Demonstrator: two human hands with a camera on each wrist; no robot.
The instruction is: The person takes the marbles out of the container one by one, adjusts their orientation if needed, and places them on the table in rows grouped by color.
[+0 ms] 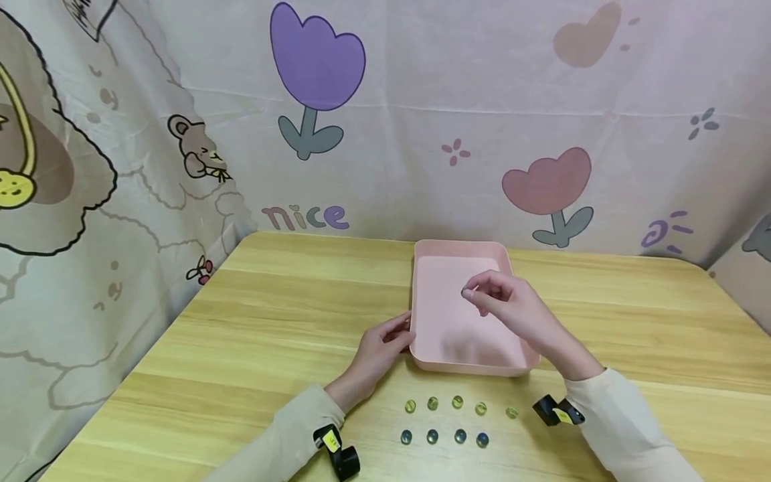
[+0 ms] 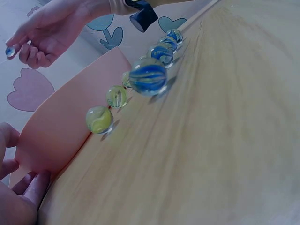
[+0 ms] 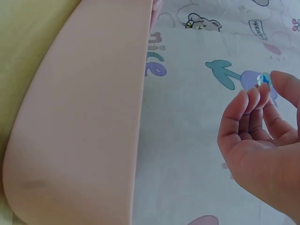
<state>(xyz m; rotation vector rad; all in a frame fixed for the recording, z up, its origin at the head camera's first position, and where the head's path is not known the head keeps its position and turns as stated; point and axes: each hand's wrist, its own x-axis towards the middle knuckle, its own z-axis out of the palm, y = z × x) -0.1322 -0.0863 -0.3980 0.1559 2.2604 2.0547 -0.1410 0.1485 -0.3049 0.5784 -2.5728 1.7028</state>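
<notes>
Above the pink tray [image 1: 446, 294], my right hand [image 1: 512, 308] pinches a glass marble between thumb and fingertips. Blue shows in this clear marble [image 3: 263, 79] in the right wrist view. My left hand [image 1: 376, 355] rests its fingertips against the tray's left side near the front corner. From the left wrist, the fingers [image 2: 35, 190] touch the outside of the tray wall [image 2: 70, 117]. In front of the tray lie two rows of marbles: several yellow-green ones [image 1: 457, 402] nearer the tray and several blue ones [image 1: 460, 436] closer to me.
Tray and marbles are on a light wooden table [image 1: 289, 294]. A printed cloth [image 1: 409, 134] hangs behind it and along the left side. Small black cameras are strapped to both cream sleeves [image 1: 626, 415].
</notes>
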